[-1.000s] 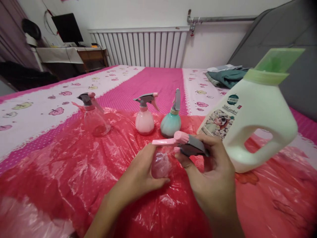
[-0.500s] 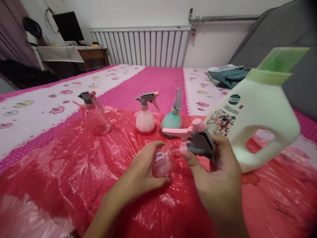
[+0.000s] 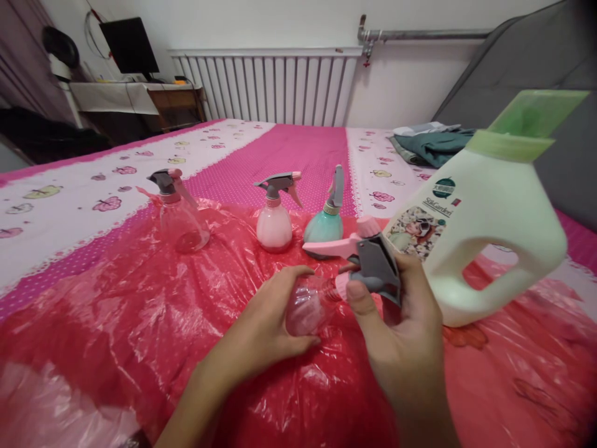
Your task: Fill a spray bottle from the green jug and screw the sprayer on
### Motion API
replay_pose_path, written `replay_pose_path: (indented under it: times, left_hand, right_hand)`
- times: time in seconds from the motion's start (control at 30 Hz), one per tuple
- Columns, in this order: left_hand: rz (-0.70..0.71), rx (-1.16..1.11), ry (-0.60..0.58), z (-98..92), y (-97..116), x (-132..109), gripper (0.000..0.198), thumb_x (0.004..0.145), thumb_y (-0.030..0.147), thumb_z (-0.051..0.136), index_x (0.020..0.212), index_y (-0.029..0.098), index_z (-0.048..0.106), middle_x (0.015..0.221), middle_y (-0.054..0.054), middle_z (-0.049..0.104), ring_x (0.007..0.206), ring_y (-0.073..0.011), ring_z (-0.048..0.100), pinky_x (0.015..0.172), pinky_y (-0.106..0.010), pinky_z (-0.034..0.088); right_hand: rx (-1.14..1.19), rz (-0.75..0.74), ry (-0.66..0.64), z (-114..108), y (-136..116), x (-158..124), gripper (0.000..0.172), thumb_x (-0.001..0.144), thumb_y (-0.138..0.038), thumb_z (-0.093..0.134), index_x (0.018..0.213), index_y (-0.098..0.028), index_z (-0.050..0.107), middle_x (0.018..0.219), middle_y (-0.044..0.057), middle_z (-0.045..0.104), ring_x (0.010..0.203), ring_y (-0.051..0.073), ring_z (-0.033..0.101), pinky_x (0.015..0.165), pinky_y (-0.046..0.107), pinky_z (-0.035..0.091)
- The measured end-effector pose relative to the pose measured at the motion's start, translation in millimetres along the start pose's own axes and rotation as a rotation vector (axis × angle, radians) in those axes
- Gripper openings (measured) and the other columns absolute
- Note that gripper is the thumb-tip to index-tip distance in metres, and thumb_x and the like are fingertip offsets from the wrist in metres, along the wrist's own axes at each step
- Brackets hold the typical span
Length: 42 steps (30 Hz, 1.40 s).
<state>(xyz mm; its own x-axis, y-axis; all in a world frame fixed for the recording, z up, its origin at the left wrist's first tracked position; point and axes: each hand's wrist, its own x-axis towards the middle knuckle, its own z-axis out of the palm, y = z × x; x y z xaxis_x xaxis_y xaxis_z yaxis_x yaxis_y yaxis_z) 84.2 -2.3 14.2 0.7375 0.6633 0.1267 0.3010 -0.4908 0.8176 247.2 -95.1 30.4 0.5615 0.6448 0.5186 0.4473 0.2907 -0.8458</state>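
My left hand (image 3: 275, 314) is wrapped round a small clear pinkish bottle (image 3: 306, 308), which lies tilted with its neck toward the right. In my right hand (image 3: 396, 336) is a grey and pink spray head (image 3: 375, 261), gripped between thumb and fingers. Its pink collar (image 3: 342, 286) sits right at the bottle's threaded neck; whether the threads have caught I cannot tell. Beyond my hands stand a spray bottle of pink liquid (image 3: 274, 227) and one of green liquid (image 3: 324, 225). Farther left leans a clear pink spray bottle (image 3: 181, 224) with a grey head.
A large pale green detergent jug (image 3: 504, 211) with a green cap stands close by my right hand. Wrinkled red plastic sheeting (image 3: 116, 323) covers the near part of the bed. Folded clothes (image 3: 433, 144) lie at the back right, before a grey headboard (image 3: 527, 68).
My right hand has moved slightly left, bringing the spray head's collar up to the bottle's neck and closing the small gap. The left hand and bottle have hardly moved.
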Motion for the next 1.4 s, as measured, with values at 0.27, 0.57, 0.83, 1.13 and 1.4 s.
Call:
replay_pose_path:
  times: [0.27,0.57,0.83,1.13,1.4]
  left_hand:
    - [0.015,0.013,0.001,-0.3,-3,-1,0.078,0.082,0.026,0.085,0.149,0.032,0.046,0.154,-0.01,0.059,0.144,-0.0397,0.058,0.122,-0.061,0.046]
    - [0.039,0.004,-0.008,0.0,-6,0,0.08,0.082,0.024,0.084,0.151,0.033,0.044,0.156,-0.01,0.058,0.147,-0.0381,0.056,0.124,-0.06,0.044]
    - [0.01,0.002,-0.014,-0.9,-2,-1,0.079,0.081,0.024,0.083,0.15,0.031,0.045,0.156,-0.011,0.058,0.148,-0.0395,0.055,0.124,-0.061,0.044]
    - [0.026,0.015,-0.008,-0.6,-6,-1,0.079,0.082,0.025,0.085,0.15,0.032,0.045,0.155,-0.01,0.058,0.146,-0.0381,0.057,0.123,-0.061,0.046]
    - [0.021,0.014,-0.015,0.2,-2,-1,0.08,0.081,0.023,0.084,0.15,0.032,0.045,0.156,-0.011,0.058,0.148,-0.0384,0.055,0.125,-0.062,0.044]
  right_hand:
    - [-0.036,-0.033,0.041,-1,1,2,0.01,0.102,-0.037,0.073,0.109,-0.035,0.065,0.09,-0.011,0.071,0.079,0.007,0.065,0.075,0.02,0.05]
    - [-0.002,0.007,-0.084,0,-4,4,0.01,0.105,-0.041,0.067,0.106,-0.031,0.066,0.089,-0.008,0.072,0.078,0.01,0.066,0.07,0.023,0.051]
    - [-0.039,-0.066,-0.046,-7,-3,3,0.007,0.103,-0.038,0.072,0.105,-0.034,0.066,0.086,-0.01,0.07,0.076,0.009,0.064,0.069,0.021,0.05]
    - [-0.039,-0.078,0.044,0,-4,4,0.008,0.103,-0.037,0.069,0.1,-0.031,0.064,0.082,-0.01,0.066,0.072,0.01,0.063,0.067,0.022,0.049]
    - [-0.087,-0.102,0.011,-9,-4,3,0.006,0.101,-0.032,0.073,0.105,-0.033,0.068,0.085,-0.009,0.067,0.074,0.01,0.06,0.067,0.023,0.047]
